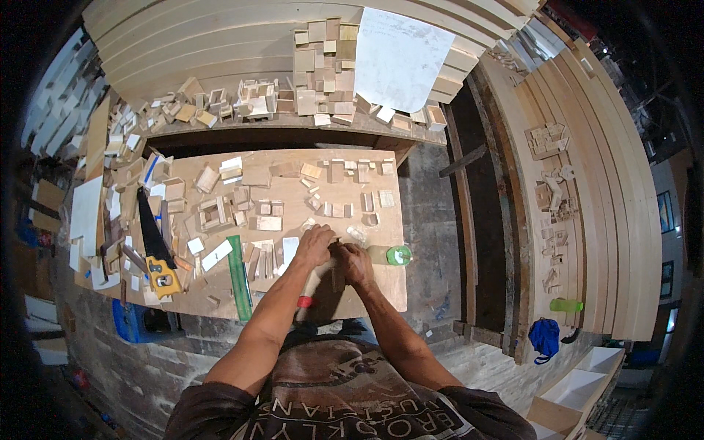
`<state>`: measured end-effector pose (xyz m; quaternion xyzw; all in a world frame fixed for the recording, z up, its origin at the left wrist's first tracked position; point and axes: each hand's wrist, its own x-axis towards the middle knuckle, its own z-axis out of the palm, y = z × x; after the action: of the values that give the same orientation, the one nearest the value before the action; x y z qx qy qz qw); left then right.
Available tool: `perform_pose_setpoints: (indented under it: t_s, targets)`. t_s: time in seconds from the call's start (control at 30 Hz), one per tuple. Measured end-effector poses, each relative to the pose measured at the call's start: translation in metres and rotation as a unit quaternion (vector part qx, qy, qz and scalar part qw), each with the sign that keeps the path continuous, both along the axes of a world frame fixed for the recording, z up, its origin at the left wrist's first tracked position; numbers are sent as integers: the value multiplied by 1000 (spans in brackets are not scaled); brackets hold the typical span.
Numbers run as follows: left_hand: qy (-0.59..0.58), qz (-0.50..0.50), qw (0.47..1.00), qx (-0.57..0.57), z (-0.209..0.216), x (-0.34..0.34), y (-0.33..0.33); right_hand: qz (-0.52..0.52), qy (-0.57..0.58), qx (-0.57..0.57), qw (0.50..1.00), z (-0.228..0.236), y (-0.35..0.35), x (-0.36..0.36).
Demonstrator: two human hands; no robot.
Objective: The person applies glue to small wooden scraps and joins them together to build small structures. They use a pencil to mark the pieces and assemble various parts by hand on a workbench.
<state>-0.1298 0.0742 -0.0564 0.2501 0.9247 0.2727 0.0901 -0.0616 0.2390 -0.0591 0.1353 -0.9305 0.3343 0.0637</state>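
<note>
A: Forearms lead up to the left hand (315, 246) and right hand (357, 262), both clenched on a small wooden piece (336, 249) just left of the green-capped bottle (394, 254).

B: Piece pale, mostly hidden. Risk: it may slip, knocking loose wooden blocks (334, 209) just beyond on the surface (381, 293).

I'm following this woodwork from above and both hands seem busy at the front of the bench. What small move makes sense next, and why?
Probably a steadying press. The left hand and right hand meet over a small wooden piece on the workbench, with a wooden handle under the left wrist. Pinning the piece flat before working it looks sensible; what each grip holds is hidden.
</note>
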Motion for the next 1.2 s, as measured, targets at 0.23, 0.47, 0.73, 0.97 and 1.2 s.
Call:
perform_pose_setpoints:
  t_s: [0.23,0.47,0.73,0.97,1.2]
  targets:
    - [-10,0,1000,-1,2,0,1,11,-17,3,1000,3,2,-1]
    - [-15,3,1000,-14,13,1,2,22,-82,-22,996,16,5,-8]
    - [-17,-2,1000,-16,11,-1,2,11,-24,27,999,0,2,-7]
    - [-23,5,999,-31,11,3,1,-19,-87,-14,996,19,-6,-3]
    - [-40,-2,999,-25,15,5,0,-214,-118,-203,948,18,-7,17]
